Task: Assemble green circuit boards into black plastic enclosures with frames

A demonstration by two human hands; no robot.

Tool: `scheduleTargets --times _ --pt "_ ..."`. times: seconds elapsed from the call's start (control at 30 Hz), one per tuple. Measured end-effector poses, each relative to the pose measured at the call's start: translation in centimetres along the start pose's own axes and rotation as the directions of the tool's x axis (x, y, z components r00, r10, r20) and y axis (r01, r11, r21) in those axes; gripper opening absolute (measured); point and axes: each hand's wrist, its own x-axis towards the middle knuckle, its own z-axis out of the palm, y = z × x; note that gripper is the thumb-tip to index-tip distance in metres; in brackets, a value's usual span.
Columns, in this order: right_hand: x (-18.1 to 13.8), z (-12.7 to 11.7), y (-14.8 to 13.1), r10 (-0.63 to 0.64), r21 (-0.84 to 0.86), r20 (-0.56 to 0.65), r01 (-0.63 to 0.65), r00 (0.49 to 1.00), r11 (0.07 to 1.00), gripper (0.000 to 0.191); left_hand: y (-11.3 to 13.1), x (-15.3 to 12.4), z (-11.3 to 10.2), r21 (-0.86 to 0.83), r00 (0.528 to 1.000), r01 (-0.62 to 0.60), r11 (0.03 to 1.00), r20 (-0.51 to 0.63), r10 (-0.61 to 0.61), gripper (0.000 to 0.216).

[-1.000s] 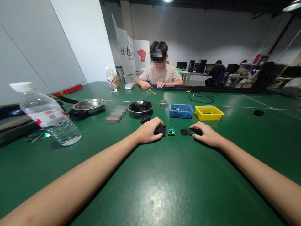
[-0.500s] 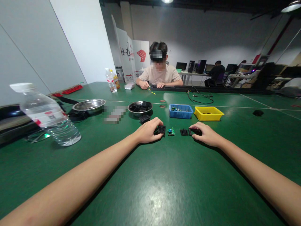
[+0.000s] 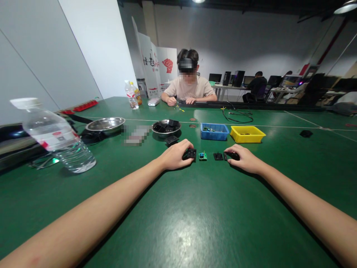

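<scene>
My left hand point(image 3: 178, 154) is closed with thumb and fingers round the edges of a black plastic housing point(image 3: 191, 154) on the table. Just right of it lies a small green circuit board point(image 3: 202, 156) with a blue component on top. A flat black plastic piece point(image 3: 218, 156) with a raised middle lies further right. My right hand point(image 3: 244, 158) grips a black plastic cover point(image 3: 232, 156) between thumb and fingers, resting at the table surface. The four pieces' undersides are hidden, and the fingers cover part of both held pieces.
Behind my hands stand a metal bowl point(image 3: 166, 128) of black parts, a blue bin point(image 3: 214, 132) with circuit boards and a yellow bin point(image 3: 247, 134). A black part point(image 3: 171, 140) lies near my left hand. Left are a water bottle point(image 3: 60, 137) and a metal dish point(image 3: 106, 124). A person point(image 3: 189, 85) sits opposite.
</scene>
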Motion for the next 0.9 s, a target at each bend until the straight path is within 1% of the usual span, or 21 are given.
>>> scheduleTargets --times 0.47,0.7,0.9 --pt "-0.03 0.22 0.3 -0.008 0.014 -0.016 0.008 1.0 1.0 0.032 0.01 -0.01 0.02 -0.004 1.0 -0.009 1.0 0.001 0.009 0.022" --pt "0.01 0.13 0.23 -0.004 0.008 0.003 0.004 1.0 1.0 0.034 -0.12 -0.01 0.03 0.002 1.0 -0.009 1.0 0.005 0.009 0.023" --pt "0.01 0.06 0.13 0.0 0.011 -0.004 0.0 1.0 1.0 0.032 -0.17 -0.03 0.08 0.003 1.0 -0.009 1.0 0.005 0.009 0.023"
